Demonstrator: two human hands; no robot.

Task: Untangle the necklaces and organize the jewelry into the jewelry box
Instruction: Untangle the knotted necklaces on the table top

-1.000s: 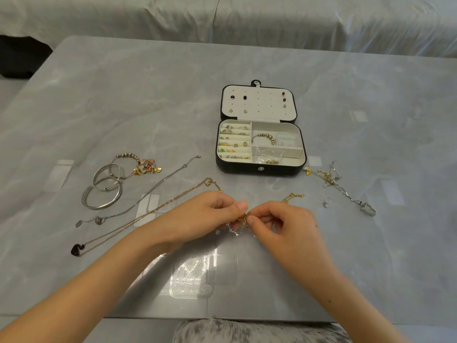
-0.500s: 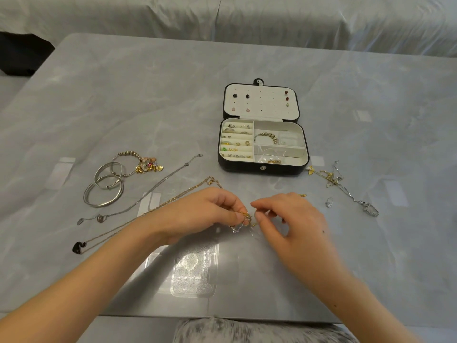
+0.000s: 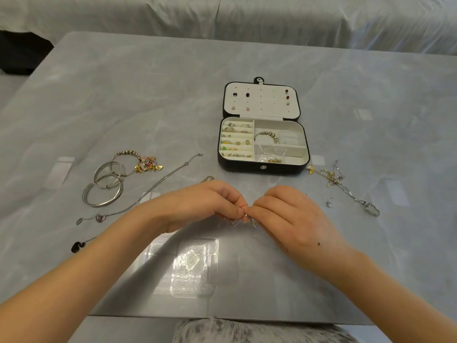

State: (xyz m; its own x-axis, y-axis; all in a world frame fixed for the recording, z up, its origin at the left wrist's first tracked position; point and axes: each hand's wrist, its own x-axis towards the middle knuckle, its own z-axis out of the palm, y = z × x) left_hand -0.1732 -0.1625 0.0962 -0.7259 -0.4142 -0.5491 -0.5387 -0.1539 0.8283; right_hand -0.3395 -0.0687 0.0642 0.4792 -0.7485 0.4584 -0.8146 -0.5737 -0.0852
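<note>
Necklaces, far left: a black-pendant necklace (image 3: 78, 246) and a long silver necklace (image 3: 160, 182) lie stretched side by side on the tabletop (image 3: 148, 95), judged already straightened.
Bangles and bracelet: two silver bangles (image 3: 99, 204) overlap beside a beaded charm bracelet (image 3: 146, 165); none is in the box yet.
Left hand: the left hand (image 3: 205, 206) keeps a narrow grip, thumb and forefinger pinching one side of the knotted chain (image 3: 243, 217).
Knotted chain: it sits right between the two sets of fingertips, just above the tabletop and in front of the box. A short silvery bit hangs below; the fingers hide most of it.
Right hand: the right hand (image 3: 291, 216) pinches the other side in the same narrow grip, its fingertips almost touching the left's.
Step in hand: likely teasing the knot open. It should go best with small sideways picks that loosen the loops, since pulling the ends apart would tighten it.
Jewelry box: the jewelry box (image 3: 263, 167) stands open beyond the hands, with small pieces in its left slots and a beaded bracelet in the upper right compartment.
Tangle, right: a gold-and-silver tangle (image 3: 332, 178) lies right of the box, well apart from both hands.
</note>
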